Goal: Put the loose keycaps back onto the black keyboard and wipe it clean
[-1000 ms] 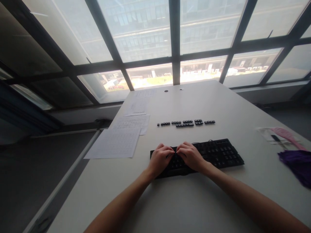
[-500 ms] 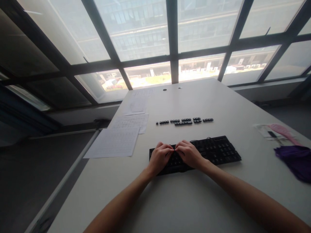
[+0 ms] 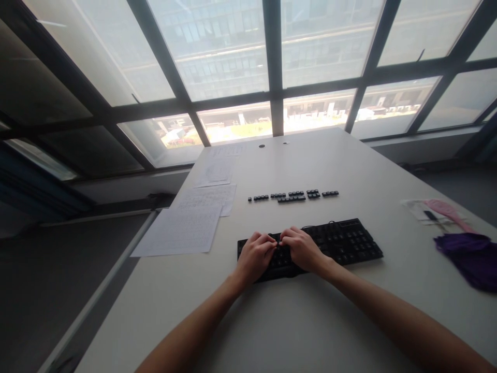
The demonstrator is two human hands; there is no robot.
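While left hand (image 3: pixel 254 255) and right hand (image 3: pixel 303 248) curl over oblong keyboard (image 3: pixel 345 242) | grips' closure: can't tell | blocky black keycaps (image 3: pixel 292 199) beyond

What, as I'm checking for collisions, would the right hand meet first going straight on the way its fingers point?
The right hand would likely meet the left hand first; depth is unclear, so the keyboard might come sooner.
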